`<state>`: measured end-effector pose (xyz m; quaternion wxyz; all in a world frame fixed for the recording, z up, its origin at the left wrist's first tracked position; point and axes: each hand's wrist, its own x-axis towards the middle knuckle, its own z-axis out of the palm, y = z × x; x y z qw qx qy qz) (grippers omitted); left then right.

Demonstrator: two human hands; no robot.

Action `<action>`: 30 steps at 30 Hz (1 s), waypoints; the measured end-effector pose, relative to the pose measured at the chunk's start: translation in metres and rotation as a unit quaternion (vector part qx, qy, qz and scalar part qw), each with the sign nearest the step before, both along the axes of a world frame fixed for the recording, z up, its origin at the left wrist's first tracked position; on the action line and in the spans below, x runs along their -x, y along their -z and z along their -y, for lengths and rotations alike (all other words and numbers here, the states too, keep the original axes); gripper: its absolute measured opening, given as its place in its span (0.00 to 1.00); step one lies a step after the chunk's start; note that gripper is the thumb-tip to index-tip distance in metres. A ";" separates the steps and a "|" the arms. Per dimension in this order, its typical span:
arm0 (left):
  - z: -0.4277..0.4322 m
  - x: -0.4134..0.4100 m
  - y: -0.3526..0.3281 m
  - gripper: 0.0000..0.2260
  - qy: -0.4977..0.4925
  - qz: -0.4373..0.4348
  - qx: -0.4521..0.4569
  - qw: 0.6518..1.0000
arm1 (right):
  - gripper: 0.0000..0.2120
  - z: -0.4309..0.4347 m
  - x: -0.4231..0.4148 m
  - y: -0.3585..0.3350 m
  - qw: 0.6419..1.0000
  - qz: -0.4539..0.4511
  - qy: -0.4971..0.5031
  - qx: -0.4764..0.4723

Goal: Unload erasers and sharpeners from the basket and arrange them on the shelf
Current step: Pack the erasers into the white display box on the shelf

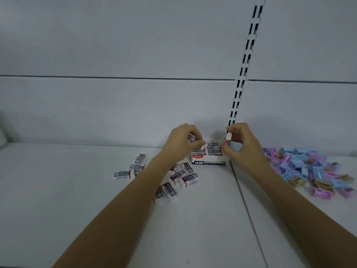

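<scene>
A small white eraser box (210,161) marked 4B stands on the white shelf (96,200) against the back wall, with several erasers packed inside. My left hand (181,142) hovers over the box's left side and holds two erasers (193,139) in curled fingers. My right hand (243,142) is over the box's right side and pinches one eraser (228,137) upright between thumb and fingers. Several loose white erasers (179,177) with dark sleeves lie scattered on the shelf left of the box, partly under my left forearm. No basket is in view.
A heap of blue, pink and gold sharpeners (309,171) lies on the neighbouring shelf panel to the right. A seam (245,200) divides the two panels. A slotted upright rail (243,74) runs up the back wall behind the box.
</scene>
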<state>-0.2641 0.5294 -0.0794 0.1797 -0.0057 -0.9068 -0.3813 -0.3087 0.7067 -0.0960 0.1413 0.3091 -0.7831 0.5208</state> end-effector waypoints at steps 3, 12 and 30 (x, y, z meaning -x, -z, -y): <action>-0.005 0.004 0.003 0.06 0.003 -0.004 0.021 1.000 | 0.12 0.001 -0.002 0.002 0.999 -0.023 0.000 -0.049; -0.003 0.002 0.007 0.11 0.078 0.014 0.173 0.982 | 0.06 -0.001 0.006 0.006 0.992 -0.021 0.000 -0.124; 0.001 -0.016 0.019 0.25 0.061 -0.011 0.272 0.960 | 0.18 -0.006 0.010 0.017 0.939 -0.203 0.040 -0.276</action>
